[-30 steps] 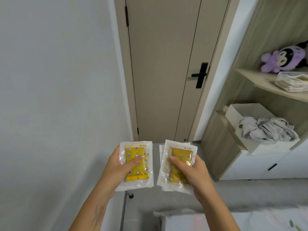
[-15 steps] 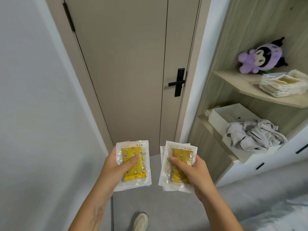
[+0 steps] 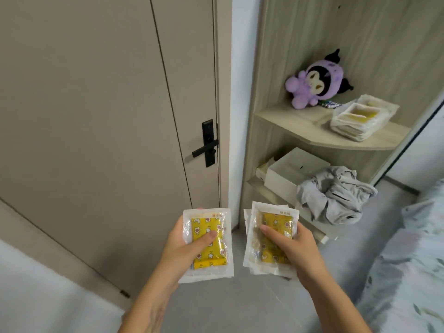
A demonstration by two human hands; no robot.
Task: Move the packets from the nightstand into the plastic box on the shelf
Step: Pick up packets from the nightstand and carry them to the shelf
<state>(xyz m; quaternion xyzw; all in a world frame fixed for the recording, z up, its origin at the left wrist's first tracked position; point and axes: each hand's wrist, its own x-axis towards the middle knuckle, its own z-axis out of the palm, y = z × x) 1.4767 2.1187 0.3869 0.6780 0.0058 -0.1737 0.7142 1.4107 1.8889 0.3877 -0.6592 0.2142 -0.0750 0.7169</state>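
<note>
Clear-wrapped yellow packets [image 3: 208,241] are gripped in both hands [image 3: 189,246], while the part-filled clear plastic box [image 3: 360,117] waits far right.

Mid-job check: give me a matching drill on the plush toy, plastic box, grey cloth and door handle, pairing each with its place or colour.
Things:
1. plush toy
2. plastic box
3. grey cloth
4. door handle

Descriptions:
A. black
B. crumpled on the lower shelf
C. purple, at the back of the upper shelf
D. near the upper shelf's front edge, packets inside

Pairs: 1-C, 2-D, 3-B, 4-A
</note>
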